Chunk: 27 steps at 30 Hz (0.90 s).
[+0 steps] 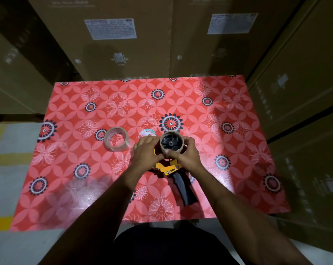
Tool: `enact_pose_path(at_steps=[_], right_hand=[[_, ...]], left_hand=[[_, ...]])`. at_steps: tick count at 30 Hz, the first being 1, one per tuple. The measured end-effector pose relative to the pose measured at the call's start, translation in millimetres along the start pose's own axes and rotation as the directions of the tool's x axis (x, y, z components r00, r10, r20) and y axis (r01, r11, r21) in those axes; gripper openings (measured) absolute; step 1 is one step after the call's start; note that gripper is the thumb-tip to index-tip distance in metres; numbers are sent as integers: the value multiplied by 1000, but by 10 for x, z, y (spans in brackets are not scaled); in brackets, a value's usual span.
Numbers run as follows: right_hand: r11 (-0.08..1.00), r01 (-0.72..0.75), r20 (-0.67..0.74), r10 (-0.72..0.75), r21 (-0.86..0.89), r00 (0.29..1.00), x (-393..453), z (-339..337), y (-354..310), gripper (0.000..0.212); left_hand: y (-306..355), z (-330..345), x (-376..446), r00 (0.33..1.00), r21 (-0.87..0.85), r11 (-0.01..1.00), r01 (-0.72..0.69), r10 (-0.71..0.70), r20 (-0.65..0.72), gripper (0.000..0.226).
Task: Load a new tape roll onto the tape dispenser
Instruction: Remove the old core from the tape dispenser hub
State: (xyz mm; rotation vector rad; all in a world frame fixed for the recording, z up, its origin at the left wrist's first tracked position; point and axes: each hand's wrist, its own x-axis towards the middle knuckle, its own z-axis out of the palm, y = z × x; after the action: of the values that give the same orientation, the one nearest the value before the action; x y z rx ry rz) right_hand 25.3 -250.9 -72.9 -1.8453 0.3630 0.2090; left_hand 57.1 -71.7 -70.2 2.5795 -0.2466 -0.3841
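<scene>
View from my head, looking down on a tabletop (238, 150) covered in red floral cloth. At centre, the dispenser (168, 168) lies on its side: yellow frame, black handle (184, 190) running toward 5 o'clock, black hub (170, 143) facing up at its 12 o'clock end. A brown cardboard ring, the core (162, 148), sits around the hub.

My left hand (145, 152) meets the core from 9 o'clock and my right hand (187, 153) from 3 o'clock; both grips are closed on the core, fingers curled over its outer wall, thumbs meeting at its 6 o'clock edge. The right palm also covers part of the yellow frame.

The tape roll (115, 139), clear tape on a brown core, lies flat on the tabletop at 9 o'clock of my left hand, near but apart from it, with the cloth pattern visible through its hole. A small round printed item (147, 133) shows just beyond my left fingers at 12 o'clock; what it is I cannot tell.

Cardboard boxes (123, 44) bearing white labels stand behind the tabletop at 12 o'clock and along the right side.
</scene>
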Motion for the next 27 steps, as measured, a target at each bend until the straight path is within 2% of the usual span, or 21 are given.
enact_pose_path(at_steps=[3,8,12,16,19,23,27], right_hand=[[996,86,-49,-86,-11,995,-83,93,26,79],[973,216,-105,-223,-80,969,-148,263,67,73],[968,211,-164,-233,-137,959,-198,316,44,89],[965,209,-235,-242,-159,941,-206,307,51,78],[963,192,-225,-233,-188,946,-243,304,85,77],[966,191,-205,-225,-173,953,-245,329,83,75],[971,173,-233,-209,-166,950,-226,318,35,71]], left_hand=[[-13,62,26,997,-18,1000,6,-7,-80,58],[-52,62,39,999,-11,1000,-11,10,-52,64],[-44,76,30,995,92,993,-74,80,-64,70],[-34,68,28,997,60,997,-44,47,-61,71],[-18,71,31,998,36,999,-25,27,-50,69],[-34,71,33,999,24,1000,-7,8,-51,82],[6,48,27,995,40,998,-49,53,-85,70]])
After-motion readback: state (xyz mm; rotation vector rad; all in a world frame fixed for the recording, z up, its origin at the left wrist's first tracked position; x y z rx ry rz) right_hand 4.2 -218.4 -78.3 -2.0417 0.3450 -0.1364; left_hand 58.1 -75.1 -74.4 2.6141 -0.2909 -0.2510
